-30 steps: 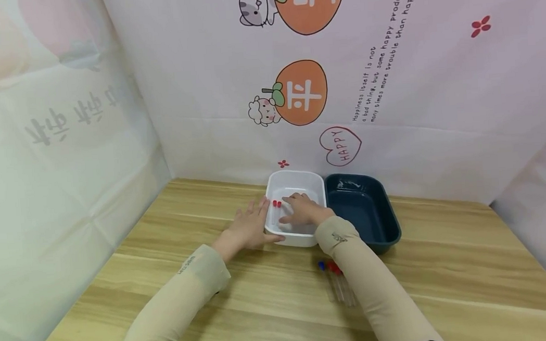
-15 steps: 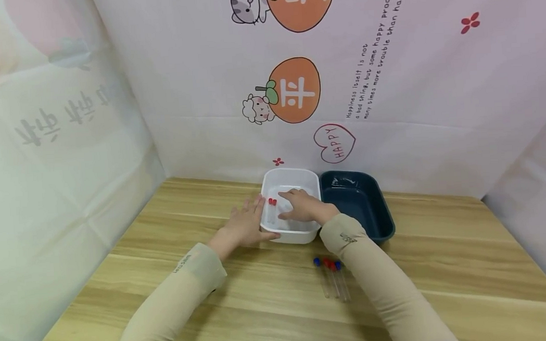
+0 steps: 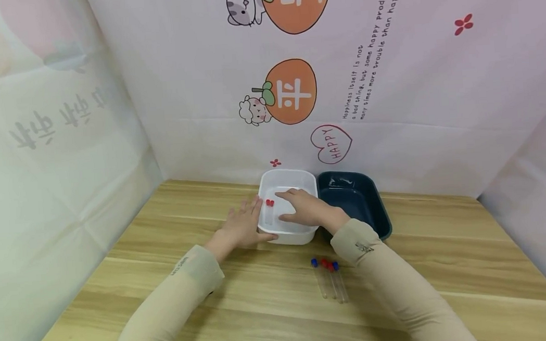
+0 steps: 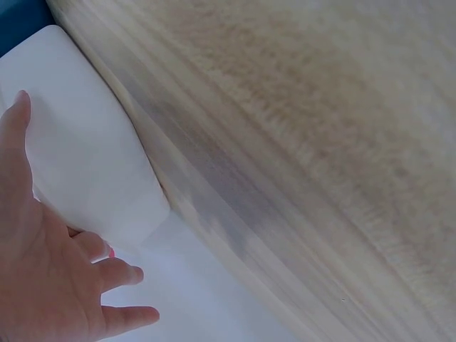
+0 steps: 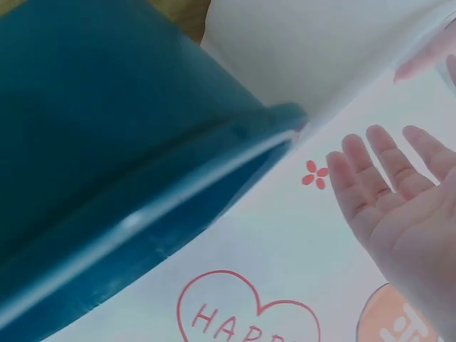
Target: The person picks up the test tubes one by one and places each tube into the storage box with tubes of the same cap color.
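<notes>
White bin (image 3: 297,238) of smooth plastic

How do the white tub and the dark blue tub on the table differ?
The white tub stands on the left, the dark blue tub on the right. The white tub holds two red-capped tubes; none show in the visible part of the dark blue tub. The left hand touches the white tub; no hand is on the dark blue tub. Both are open-topped with rounded corners.

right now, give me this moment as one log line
left hand: touches white bin; right hand: open over it; white bin: two red-capped tubes inside; table: four capped tubes
</notes>
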Motion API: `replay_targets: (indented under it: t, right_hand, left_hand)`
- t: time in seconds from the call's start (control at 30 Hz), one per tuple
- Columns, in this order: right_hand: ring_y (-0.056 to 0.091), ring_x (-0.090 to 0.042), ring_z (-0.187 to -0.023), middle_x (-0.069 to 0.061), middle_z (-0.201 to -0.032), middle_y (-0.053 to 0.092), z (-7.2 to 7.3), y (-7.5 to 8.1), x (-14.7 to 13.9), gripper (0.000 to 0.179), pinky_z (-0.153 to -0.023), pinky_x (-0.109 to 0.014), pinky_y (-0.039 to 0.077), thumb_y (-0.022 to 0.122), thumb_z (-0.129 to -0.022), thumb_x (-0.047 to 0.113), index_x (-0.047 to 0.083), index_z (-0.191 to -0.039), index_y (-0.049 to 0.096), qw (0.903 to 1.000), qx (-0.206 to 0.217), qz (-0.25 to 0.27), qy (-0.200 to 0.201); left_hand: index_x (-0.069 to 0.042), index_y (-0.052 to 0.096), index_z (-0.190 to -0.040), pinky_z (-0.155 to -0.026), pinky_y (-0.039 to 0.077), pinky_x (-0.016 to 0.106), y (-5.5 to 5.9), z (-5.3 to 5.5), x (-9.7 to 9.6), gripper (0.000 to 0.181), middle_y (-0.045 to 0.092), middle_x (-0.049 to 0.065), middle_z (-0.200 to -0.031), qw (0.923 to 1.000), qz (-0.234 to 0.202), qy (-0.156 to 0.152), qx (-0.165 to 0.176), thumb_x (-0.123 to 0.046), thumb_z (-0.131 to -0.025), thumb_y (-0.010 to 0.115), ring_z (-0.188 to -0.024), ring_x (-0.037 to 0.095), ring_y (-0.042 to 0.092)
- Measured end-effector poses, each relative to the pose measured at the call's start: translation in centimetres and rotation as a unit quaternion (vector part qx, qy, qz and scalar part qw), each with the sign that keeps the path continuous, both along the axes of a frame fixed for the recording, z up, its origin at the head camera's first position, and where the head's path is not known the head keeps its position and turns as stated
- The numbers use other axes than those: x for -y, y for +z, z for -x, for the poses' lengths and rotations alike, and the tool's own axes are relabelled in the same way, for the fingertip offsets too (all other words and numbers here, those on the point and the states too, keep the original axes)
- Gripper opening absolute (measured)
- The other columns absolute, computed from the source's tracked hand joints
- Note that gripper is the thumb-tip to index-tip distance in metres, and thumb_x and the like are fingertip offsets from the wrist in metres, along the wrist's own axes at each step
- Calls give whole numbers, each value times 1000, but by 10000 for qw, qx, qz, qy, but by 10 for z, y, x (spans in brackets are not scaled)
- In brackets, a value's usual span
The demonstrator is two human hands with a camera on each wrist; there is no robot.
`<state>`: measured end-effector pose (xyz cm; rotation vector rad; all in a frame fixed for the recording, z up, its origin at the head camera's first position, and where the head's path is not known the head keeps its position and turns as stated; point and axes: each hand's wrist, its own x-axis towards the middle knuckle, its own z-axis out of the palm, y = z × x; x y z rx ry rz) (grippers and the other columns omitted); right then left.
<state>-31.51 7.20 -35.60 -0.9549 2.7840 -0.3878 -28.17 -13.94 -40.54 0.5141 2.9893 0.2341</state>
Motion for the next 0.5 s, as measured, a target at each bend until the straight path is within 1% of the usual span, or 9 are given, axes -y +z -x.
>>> replay_targets:
  t: [0.17, 0.4, 0.5]
  right_hand:
    - [42, -36, -143, -18, -156, 44, -12, 2, -6, 68, -115, -53, 36, 70, -99, 35, 10, -157, 42, 9998, -165, 6, -57]
    - [47, -35, -139, -18, -153, 47, -30, 6, -21, 64, -112, -53, 40, 70, -99, 31, 9, -154, 46, 9984, -471, 307, -44]
    - [49, -33, -137, -17, -151, 50, -37, 8, -27, 62, -111, -52, 41, 70, -99, 31, 9, -153, 48, 9973, -609, 419, 56]
  left_hand:
    - [-1, 14, -164, -116, 18, 69, -1, 0, 0, 113, 10, 12, -171, 10000, -26, -18, -20, -73, -89, 61, -154, 43, 14]
    - [-1, 13, -163, -116, 18, 69, -1, 1, 1, 114, 10, 12, -171, 10000, -88, -37, -13, -72, -89, 62, -153, 44, 14]
    - [-1, 13, -164, -116, 17, 69, -2, 2, 0, 114, 10, 12, -171, 9999, -101, -15, -1, -72, -89, 62, -154, 43, 14]
